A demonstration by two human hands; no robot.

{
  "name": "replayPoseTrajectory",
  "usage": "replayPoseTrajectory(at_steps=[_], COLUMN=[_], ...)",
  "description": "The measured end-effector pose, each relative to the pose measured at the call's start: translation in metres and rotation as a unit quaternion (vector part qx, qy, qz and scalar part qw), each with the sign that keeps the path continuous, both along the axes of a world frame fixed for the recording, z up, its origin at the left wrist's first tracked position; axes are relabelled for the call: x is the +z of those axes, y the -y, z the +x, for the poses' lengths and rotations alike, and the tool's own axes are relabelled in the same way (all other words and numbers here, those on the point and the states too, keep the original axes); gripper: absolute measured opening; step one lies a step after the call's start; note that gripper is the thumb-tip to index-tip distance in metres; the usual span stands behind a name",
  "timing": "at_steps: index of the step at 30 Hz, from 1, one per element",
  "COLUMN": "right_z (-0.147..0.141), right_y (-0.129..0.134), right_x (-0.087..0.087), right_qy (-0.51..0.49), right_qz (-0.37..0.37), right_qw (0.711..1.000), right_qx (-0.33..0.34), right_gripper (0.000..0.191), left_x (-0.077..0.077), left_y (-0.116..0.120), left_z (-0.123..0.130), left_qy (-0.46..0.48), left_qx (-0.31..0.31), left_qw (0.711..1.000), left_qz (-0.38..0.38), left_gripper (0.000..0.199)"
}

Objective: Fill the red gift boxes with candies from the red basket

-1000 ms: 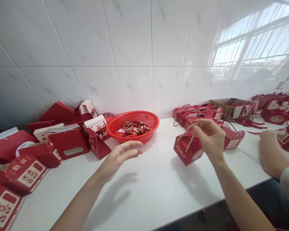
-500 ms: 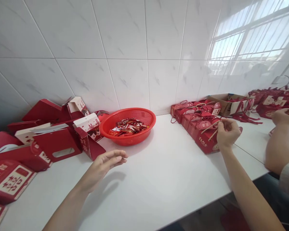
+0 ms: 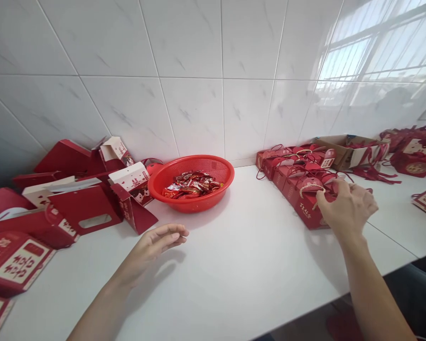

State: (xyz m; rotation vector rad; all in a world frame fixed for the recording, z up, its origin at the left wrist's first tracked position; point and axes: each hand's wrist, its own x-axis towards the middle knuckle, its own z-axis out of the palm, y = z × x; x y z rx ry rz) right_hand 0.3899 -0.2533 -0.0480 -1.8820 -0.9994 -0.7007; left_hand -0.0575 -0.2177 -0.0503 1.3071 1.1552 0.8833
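Note:
My right hand (image 3: 351,210) is at the near end of a block of red gift boxes (image 3: 286,189), with thumb and fingers apart over the front box (image 3: 310,210). Its thumb is close to a twisted cord (image 3: 307,188) on that box; whether it touches the cord I cannot tell. The hand partly covers the box's right side. My left hand (image 3: 161,244) hovers above the white table (image 3: 227,265), fingers loosely stretched, holding nothing. Beyond it stands a red plastic basket (image 3: 191,208) with wrapped sweets (image 3: 195,183) inside.
Unfilled-looking red and cream cartons (image 3: 85,203) are heaped at the left, with printed red boxes (image 3: 17,265) nearer. A brown cardboard box (image 3: 341,151) with red ribbons (image 3: 371,173) stands at the back right. More red boxes (image 3: 417,156) lie beyond. A tiled wall (image 3: 191,109) closes the back.
My right hand's pinch on the cord has loosened and its fingers have spread over the front box. My left hand has hardly moved. The other person's arm at the right has almost left the view.

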Motion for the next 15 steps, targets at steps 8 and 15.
replayPoseTrajectory(at_steps=[8,15], right_z=[-0.011,-0.038], right_y=[0.009,-0.022], right_x=[0.010,-0.030], right_qy=[-0.002,-0.078], right_qz=[-0.039,-0.228], right_qw=[0.998,0.881], right_qx=[0.052,0.408], right_gripper=[0.035,0.041], left_x=[-0.004,-0.007], left_y=[0.001,0.002], left_z=[-0.004,0.000], left_qy=[-0.023,-0.019], left_qx=[-0.023,-0.037], left_qw=[0.999,0.999], left_qz=[-0.016,-0.013], left_gripper=[0.038,0.036])
